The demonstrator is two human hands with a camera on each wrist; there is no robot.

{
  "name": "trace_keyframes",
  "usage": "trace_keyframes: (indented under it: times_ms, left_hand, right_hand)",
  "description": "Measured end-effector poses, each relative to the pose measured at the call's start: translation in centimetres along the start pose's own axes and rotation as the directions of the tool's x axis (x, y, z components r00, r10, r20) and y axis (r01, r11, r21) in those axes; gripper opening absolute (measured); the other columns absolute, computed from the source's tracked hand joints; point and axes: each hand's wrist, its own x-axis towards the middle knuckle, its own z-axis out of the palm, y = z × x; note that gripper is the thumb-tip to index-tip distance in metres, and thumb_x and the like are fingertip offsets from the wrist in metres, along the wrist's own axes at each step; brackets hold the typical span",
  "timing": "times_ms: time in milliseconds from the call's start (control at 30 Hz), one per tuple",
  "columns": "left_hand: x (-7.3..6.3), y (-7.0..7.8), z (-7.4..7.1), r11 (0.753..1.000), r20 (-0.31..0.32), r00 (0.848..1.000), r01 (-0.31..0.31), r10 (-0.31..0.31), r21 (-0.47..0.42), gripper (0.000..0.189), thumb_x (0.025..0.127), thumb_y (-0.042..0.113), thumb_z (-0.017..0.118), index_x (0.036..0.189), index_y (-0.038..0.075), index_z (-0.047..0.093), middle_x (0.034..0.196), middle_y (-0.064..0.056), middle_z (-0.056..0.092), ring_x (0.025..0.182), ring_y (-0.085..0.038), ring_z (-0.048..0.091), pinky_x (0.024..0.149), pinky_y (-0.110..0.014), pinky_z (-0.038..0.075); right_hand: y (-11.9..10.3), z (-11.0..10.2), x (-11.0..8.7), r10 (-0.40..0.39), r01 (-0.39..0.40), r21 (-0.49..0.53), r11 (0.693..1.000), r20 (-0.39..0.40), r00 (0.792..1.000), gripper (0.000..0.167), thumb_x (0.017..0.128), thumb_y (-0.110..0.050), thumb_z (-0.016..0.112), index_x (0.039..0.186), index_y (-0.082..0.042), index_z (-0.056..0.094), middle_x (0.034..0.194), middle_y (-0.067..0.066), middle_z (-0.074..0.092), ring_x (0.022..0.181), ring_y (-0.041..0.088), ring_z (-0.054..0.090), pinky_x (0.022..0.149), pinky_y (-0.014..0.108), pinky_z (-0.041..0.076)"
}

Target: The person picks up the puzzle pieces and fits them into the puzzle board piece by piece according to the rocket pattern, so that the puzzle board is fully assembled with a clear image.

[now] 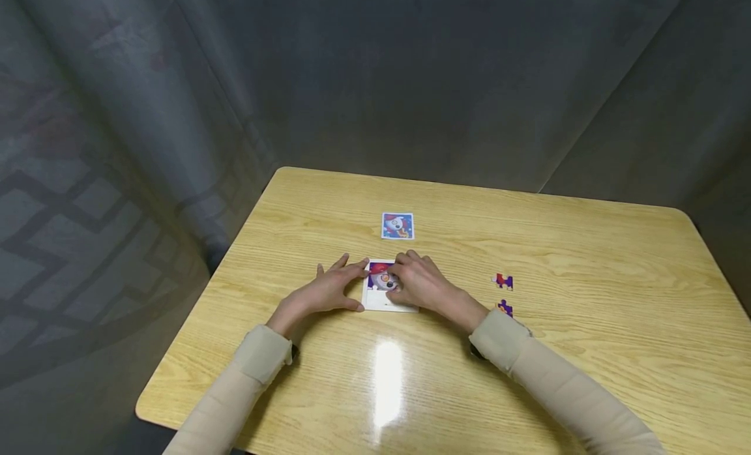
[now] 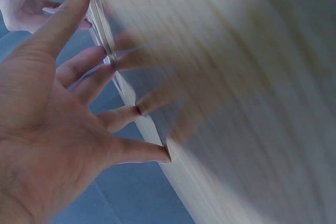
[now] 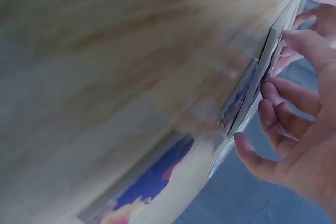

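A small white puzzle tray [image 1: 378,301] lies on the table, its upper part filled with a picture of a pale face under a red hat [image 1: 381,277]. Along the tray's left edge, my left hand [image 1: 330,289] rests with spread fingers, thumb by the near corner and index finger by the far one. My right hand [image 1: 424,282] bends over the tray's right side, thumb and fingers pinching a puzzle piece at the picture's right part; the hand hides most of that piece. In the right wrist view, the right thumb and fingertips [image 3: 266,88] touch the tray's top.
Two loose puzzle pieces, one red and purple [image 1: 503,281] and one purple and orange [image 1: 504,308], lie right of the tray. Beyond it lies a square picture card [image 1: 397,226]. The wooden table [image 1: 587,266] has dark curtains [image 1: 411,83] behind it.
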Motion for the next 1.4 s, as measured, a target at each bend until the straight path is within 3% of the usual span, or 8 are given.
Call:
trace_keyframes:
  times_ms: [367, 567, 767, 933, 1100, 1233, 1400]
  left_hand:
    - [0.2, -0.2, 0.1, 1.000, 0.009, 1.000, 0.013, -0.013, -0.010, 0.068, 0.081, 0.036, 0.076, 0.140, 0.015, 0.049, 0.158, -0.001, 0.024, 0.146, -0.037, 0.005, 0.098, -0.080, 0.001]
    - [0.2, -0.1, 0.2, 0.999, 0.016, 0.999, 0.034, -0.033, -0.022, 0.068, 0.081, 0.036, 0.076, 0.141, 0.017, 0.050, 0.158, 0.002, 0.024, 0.147, -0.034, 0.003, 0.099, -0.079, 0.000]
    - [0.2, 0.0, 0.0, 1.000, 0.003, 1.000, 0.022, -0.022, -0.021, 0.067, 0.081, 0.034, 0.077, 0.139, 0.014, 0.051, 0.158, 0.000, 0.026, 0.146, -0.035, 0.003, 0.099, -0.079, -0.001]
    - [0.1, 0.0, 0.0, 0.999, 0.007, 1.000, 0.029, -0.028, -0.040, 0.068, 0.081, 0.034, 0.077, 0.140, 0.015, 0.050, 0.158, 0.001, 0.024, 0.147, -0.033, 0.003, 0.099, -0.078, -0.004]
    - [0.1, 0.0, 0.0, 0.998, 0.009, 1.000, 0.025, -0.024, -0.050, 0.068, 0.081, 0.032, 0.077, 0.140, 0.014, 0.050, 0.158, 0.000, 0.024, 0.146, -0.034, 0.003, 0.099, -0.078, -0.005]
    - [0.1, 0.0, -0.1, 0.998, 0.014, 0.999, 0.035, -0.034, -0.047, 0.068, 0.081, 0.033, 0.077, 0.141, 0.015, 0.049, 0.158, 0.002, 0.023, 0.147, -0.033, 0.002, 0.100, -0.077, -0.005]
    - [0.1, -0.1, -0.1, 0.998, 0.017, 0.999, 0.032, -0.031, -0.046, 0.068, 0.082, 0.034, 0.076, 0.141, 0.016, 0.049, 0.158, 0.002, 0.022, 0.147, -0.033, 0.001, 0.100, -0.076, -0.005]
  right_hand:
    - [0.1, -0.1, -0.2, -0.003, 0.003, 0.025, 1.000, 0.006, 1.000, 0.040, 0.080, -0.034, 0.078, 0.108, -0.006, 0.073, 0.100, 0.005, 0.062, 0.083, 0.018, 0.051, 0.067, 0.034, 0.047]
    - [0.9, -1.2, -0.8, 0.011, -0.006, 0.044, 0.999, -0.109, 0.994, 0.040, 0.084, -0.033, 0.075, 0.111, -0.005, 0.071, 0.099, 0.004, 0.062, 0.084, 0.019, 0.053, 0.067, 0.034, 0.047]
    - [4.0, -3.6, -2.6, 0.051, -0.036, 0.065, 0.997, -0.237, 0.970, 0.034, 0.085, -0.021, 0.074, 0.113, -0.002, 0.069, 0.104, 0.010, 0.064, 0.092, 0.025, 0.056, 0.072, 0.040, 0.051]
    - [7.5, -4.3, -6.1, 0.106, -0.087, 0.081, 0.993, -0.274, 0.956, 0.033, 0.084, -0.015, 0.074, 0.112, 0.002, 0.068, 0.105, 0.015, 0.064, 0.093, 0.031, 0.057, 0.074, 0.046, 0.051]
    - [10.4, -4.6, -10.4, 0.238, -0.218, 0.119, 0.969, -0.197, 0.951, 0.037, 0.087, -0.016, 0.072, 0.118, 0.002, 0.065, 0.115, 0.019, 0.061, 0.102, 0.038, 0.054, 0.082, 0.055, 0.045]
    - [11.8, -5.1, -13.2, 0.352, -0.337, 0.140, 0.931, -0.104, 0.930, 0.047, 0.089, -0.025, 0.070, 0.126, 0.002, 0.059, 0.127, 0.023, 0.055, 0.113, 0.044, 0.048, 0.090, 0.062, 0.039]
    - [12.5, -5.4, -15.0, 0.403, -0.392, 0.146, 0.908, -0.052, 0.914, 0.058, 0.089, -0.035, 0.069, 0.130, 0.002, 0.055, 0.133, 0.025, 0.048, 0.120, 0.047, 0.043, 0.090, 0.068, 0.036]
